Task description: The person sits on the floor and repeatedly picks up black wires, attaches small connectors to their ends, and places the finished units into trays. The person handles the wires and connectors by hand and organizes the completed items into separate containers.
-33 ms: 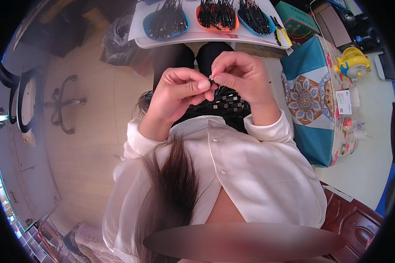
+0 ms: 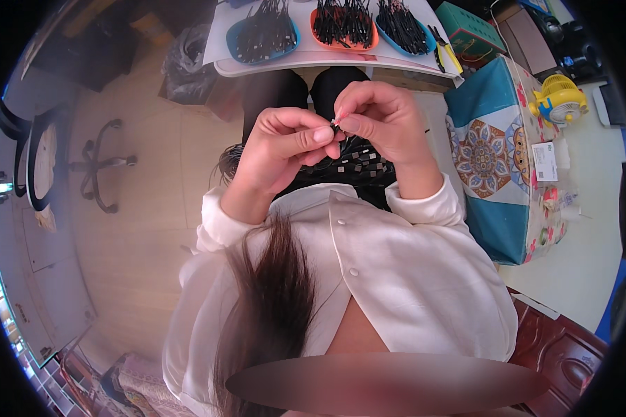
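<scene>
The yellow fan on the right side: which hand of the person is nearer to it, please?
Right. The right hand is left of the yellow fan, across the patterned cloth; the left hand is farther left.

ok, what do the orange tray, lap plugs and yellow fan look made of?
Orange tray: probably moulded plastic, smooth, by its evenly coloured rim.
Lap plugs: likely metal, silvery, by their pale shine.
Yellow fan: probably hard plastic, by its solid colour; finish unclear.
</scene>
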### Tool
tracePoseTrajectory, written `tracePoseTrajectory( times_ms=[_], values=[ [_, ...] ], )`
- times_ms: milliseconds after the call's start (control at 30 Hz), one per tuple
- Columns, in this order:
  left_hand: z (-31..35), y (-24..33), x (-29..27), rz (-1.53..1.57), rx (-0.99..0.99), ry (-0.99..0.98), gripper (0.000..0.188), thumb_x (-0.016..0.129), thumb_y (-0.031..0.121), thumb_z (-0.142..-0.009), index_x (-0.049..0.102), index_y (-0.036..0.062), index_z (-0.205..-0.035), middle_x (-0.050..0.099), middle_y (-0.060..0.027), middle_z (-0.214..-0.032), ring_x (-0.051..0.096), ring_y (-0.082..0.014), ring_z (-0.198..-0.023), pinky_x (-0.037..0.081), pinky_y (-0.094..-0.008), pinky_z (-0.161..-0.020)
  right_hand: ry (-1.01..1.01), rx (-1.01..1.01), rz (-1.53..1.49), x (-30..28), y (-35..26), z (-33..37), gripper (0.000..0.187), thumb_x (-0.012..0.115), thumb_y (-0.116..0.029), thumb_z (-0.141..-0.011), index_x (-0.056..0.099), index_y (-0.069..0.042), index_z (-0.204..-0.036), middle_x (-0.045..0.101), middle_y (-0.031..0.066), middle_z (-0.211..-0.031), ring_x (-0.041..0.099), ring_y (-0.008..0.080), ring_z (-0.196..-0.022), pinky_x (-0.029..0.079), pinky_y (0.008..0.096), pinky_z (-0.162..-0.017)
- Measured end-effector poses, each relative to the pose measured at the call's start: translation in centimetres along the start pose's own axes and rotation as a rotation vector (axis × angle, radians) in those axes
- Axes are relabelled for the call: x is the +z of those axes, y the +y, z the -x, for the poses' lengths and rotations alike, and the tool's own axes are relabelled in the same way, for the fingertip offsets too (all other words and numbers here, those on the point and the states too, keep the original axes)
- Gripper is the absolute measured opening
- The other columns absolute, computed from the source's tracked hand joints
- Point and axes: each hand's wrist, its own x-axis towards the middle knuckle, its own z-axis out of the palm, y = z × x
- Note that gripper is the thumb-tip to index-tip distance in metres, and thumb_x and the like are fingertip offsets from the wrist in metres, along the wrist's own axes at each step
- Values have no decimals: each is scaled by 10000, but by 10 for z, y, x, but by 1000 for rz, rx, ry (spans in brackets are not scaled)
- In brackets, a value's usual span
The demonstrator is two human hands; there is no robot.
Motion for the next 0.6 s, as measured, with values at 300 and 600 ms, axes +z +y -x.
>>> tracePoseTrajectory(
  times_ms=[300, 600],
  values=[
    [-1, -8, 9, -101, 176, 56, 109, 666, 13, -884, 707, -37, -972, 704, -137, -802, 545, -94, -616, 427, -197, -542, 30, 138, -378, 6, 13, 2, 117, 648, -103, -913, 605, -5, -961, 579, 69, -907, 570, 109, -759, 489, 232, -644],
    [1, -5, 8, -419, 217, 78, 126, 657, 13, -891, 704, -51, -989, 699, -107, -778, 543, -77, -585, 410, -196, -493, -5, 298, -605, 13, 21, -2, 170, 558, -163, -869, 541, -25, -967, 560, 74, -921, 580, 137, -718, 492, 257, -621]
  ],
)
